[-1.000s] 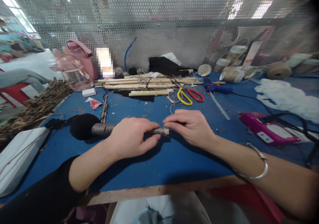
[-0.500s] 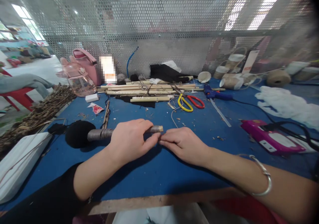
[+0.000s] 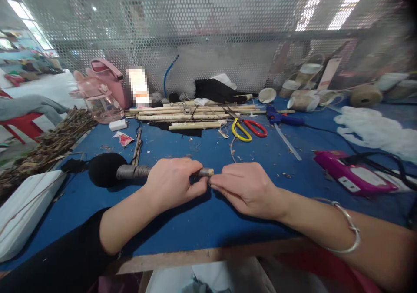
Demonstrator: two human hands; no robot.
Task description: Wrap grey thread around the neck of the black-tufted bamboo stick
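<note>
A stick wrapped in grey-brown strip point(image 3: 133, 171) lies across the front of the table, with a black ball point(image 3: 107, 170) at its left end and a pale bare tip at its right. My left hand point(image 3: 174, 181) is closed over the wrapped part, thumb and fingers around it near the tip. Just beside the tip, my right hand point(image 3: 249, 186) is closed in a pinch, its fingertips close to my left thumb. What they pinch is too small or hidden. A thin cord point(image 3: 232, 147) runs from near the scissors point(image 3: 241, 131) down behind my right hand.
Pale sticks point(image 3: 195, 114) lie along the back before a perforated metal screen point(image 3: 228, 14). Right of them are a blue glue gun point(image 3: 283, 118) and a magenta power strip point(image 3: 355, 175). A pink bottle point(image 3: 104, 99), white box point(image 3: 29, 210) and twigs point(image 3: 48, 141) are at left.
The stick and ball have shifted slightly right in view. My right hand has rolled a little, its knuckles higher, still pinching by the tip. The cord near the scissors now hangs straighter.
</note>
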